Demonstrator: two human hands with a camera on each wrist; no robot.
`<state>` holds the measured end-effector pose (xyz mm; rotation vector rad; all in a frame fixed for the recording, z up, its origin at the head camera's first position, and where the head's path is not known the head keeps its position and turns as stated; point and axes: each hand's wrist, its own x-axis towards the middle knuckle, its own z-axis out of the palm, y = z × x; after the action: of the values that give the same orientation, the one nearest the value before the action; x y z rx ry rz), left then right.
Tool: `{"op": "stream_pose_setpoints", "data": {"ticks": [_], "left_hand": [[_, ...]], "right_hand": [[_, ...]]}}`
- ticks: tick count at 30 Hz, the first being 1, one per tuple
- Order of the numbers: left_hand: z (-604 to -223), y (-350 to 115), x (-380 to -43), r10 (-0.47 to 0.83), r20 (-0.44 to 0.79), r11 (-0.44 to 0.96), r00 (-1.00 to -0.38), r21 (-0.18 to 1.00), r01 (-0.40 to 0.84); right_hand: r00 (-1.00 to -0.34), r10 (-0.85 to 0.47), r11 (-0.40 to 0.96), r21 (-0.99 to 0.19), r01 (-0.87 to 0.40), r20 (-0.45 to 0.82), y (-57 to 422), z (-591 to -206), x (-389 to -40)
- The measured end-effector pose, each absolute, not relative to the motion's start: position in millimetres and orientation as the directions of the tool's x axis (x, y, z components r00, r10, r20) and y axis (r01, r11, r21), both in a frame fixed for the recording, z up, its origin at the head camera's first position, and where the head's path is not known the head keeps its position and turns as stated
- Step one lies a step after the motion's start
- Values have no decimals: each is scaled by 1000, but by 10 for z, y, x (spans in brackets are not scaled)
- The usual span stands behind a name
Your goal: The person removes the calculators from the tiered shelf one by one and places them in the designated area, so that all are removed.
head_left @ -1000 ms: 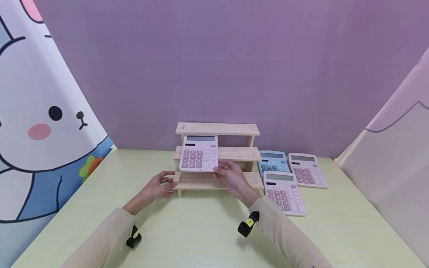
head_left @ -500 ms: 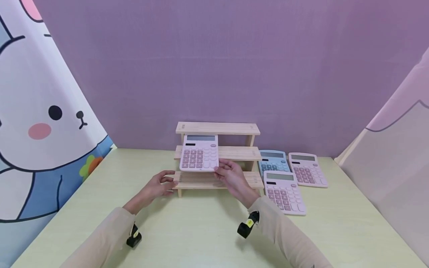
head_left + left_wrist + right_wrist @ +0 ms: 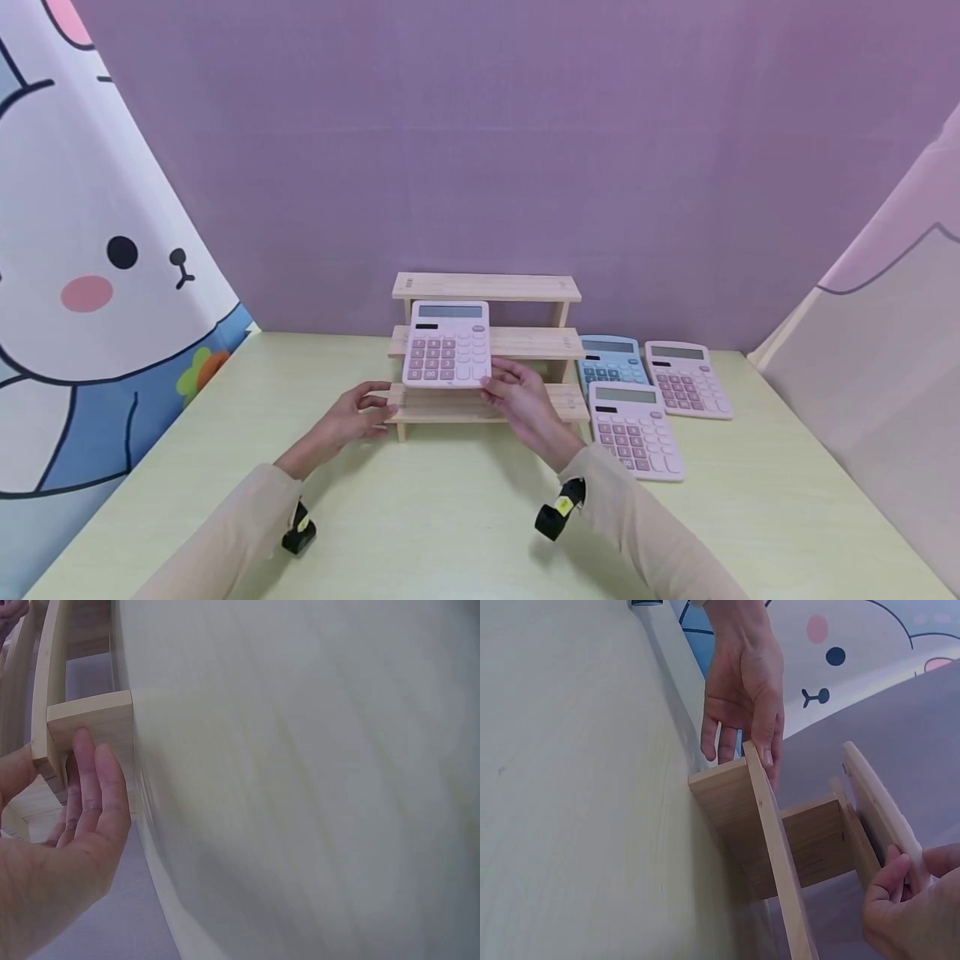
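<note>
A pink calculator leans upright in front of the middle board on the left side of a three-tier wooden display stand. My right hand pinches the calculator's lower right corner between thumb and fingers. Seen from the side in the right wrist view, the calculator tilts close along the stand's boards. My left hand holds the left end of the lowest board, thumb over the top and fingers below, by the end leg.
To the right of the stand lie a blue calculator and two pink ones, one behind and one in front, which overlaps the blue one. A purple backdrop rises behind the pale table.
The calculator in my right hand has shifted slightly down and to the right, and the right wrist has turned a little. My left hand keeps its place on the stand.
</note>
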<state>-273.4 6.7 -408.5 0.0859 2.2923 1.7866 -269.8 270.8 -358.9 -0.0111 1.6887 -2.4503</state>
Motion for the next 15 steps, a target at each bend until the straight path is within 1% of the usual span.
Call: {"op": "stream_pose_setpoints", "data": {"ticks": [15], "left_hand": [[-4094,40,-2747,197,-137,256,-971,963,-84]], "right_hand": [[-988,-130,-355,-927,122,-80,2722,-3587,-2650]]}}
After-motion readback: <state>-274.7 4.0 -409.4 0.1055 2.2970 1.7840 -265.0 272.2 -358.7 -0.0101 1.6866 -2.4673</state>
